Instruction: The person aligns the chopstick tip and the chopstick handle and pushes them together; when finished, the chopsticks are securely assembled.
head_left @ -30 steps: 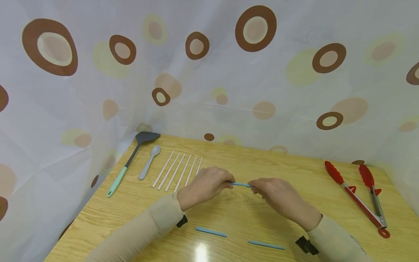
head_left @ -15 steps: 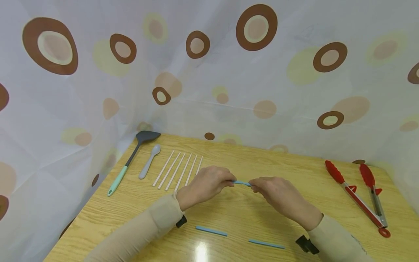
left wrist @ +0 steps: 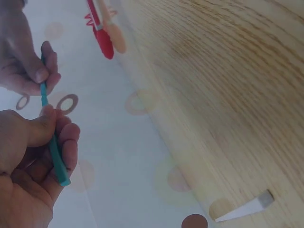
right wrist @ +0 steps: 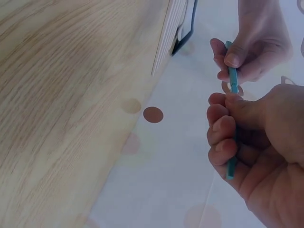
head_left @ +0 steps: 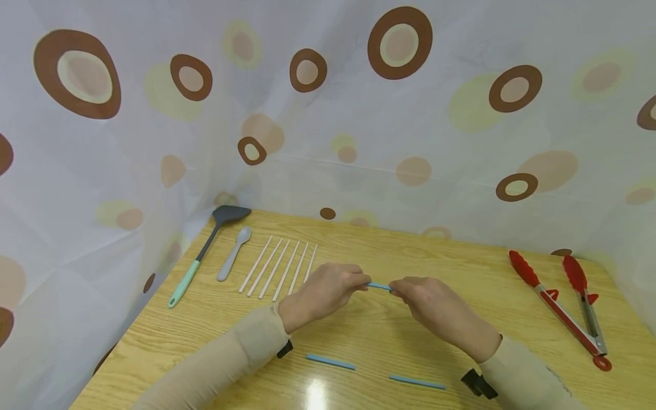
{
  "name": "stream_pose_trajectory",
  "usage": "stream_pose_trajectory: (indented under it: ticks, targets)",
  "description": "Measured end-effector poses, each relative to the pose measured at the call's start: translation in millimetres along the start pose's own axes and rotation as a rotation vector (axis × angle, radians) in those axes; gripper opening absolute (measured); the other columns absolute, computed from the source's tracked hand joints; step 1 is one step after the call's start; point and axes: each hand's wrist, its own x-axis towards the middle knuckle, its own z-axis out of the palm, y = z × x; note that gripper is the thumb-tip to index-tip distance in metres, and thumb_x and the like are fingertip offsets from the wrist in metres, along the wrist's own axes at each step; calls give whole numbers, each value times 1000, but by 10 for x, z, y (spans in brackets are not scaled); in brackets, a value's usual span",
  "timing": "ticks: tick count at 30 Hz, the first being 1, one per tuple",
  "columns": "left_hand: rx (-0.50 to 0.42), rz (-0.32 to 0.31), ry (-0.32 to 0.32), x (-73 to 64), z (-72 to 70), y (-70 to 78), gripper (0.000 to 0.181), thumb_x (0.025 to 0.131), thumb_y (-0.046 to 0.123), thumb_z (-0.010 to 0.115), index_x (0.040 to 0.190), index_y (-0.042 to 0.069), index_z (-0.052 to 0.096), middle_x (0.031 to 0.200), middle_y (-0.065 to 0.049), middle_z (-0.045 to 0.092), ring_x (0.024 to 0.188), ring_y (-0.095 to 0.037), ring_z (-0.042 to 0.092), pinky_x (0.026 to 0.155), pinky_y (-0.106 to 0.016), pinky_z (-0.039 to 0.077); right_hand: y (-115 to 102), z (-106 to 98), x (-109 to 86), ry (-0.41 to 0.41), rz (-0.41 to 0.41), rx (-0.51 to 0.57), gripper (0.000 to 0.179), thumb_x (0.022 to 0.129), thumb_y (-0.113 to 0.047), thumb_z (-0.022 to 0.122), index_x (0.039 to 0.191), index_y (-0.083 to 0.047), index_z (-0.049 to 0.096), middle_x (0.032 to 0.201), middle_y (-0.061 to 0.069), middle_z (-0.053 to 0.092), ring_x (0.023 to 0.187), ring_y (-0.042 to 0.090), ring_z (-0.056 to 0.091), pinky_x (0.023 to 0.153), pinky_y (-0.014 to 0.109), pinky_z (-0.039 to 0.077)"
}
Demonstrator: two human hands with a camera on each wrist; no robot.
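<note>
Both hands hold a slim blue stick (head_left: pixel 379 286) above the middle of the table, its bare part showing between them. My left hand (head_left: pixel 328 291) pinches it with the thumb against curled fingers; in the left wrist view one squared end of the stick (left wrist: pixel 61 171) sticks out past the palm. From the other side my right hand (head_left: pixel 442 312) grips it the same way, with its end (right wrist: pixel 231 171) below the fingers. A small step or joint in the stick shows between the thumbs in the right wrist view. Two more blue sticks, left (head_left: pixel 331 362) and right (head_left: pixel 417 382), lie nearer the body.
Several white sticks (head_left: pixel 262 267) lie side by side beyond the left forearm. Left of them are a grey spoon (head_left: pixel 234 254) and a turner (head_left: pixel 207 248) with a mint handle. Red-tipped tongs (head_left: pixel 561 312) lie spread at the right. A spotted curtain (head_left: pixel 359 114) borders the table.
The notch seen in the blue stick between the hands a second ago no longer shows; the stick looks straight. Both hands have barely shifted and keep their hold.
</note>
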Motion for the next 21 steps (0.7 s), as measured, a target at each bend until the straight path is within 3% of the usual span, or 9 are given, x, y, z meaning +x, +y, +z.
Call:
stream_pose_trajectory:
  ticks: [12,17,21]
  targets:
    - [-47,36,68,26,-1,23,9,88,-3,72,96,2,73,86,-5,69,78,-12,69,72,-9,48,-14,14,67,118,-82,-90,27,78,16,74,95,-3,66,73,1,61,56,8,55,51,19,48]
    - [-24,34,81,41,-17,24,10,87,-6,72,94,1,73,85,-6,70,77,-13,70,72,-9,49,-15,16,98,130,-89,-111,28,76,18,75,94,-1,68,67,-1,55,50,3,40,48,17,42]
    - [-23,30,63,12,-32,2,8,88,-3,72,93,2,73,85,-6,69,77,-12,70,71,-10,49,-14,32,121,106,-93,-110,29,76,18,75,97,-1,68,68,-1,56,51,1,38,48,17,41]
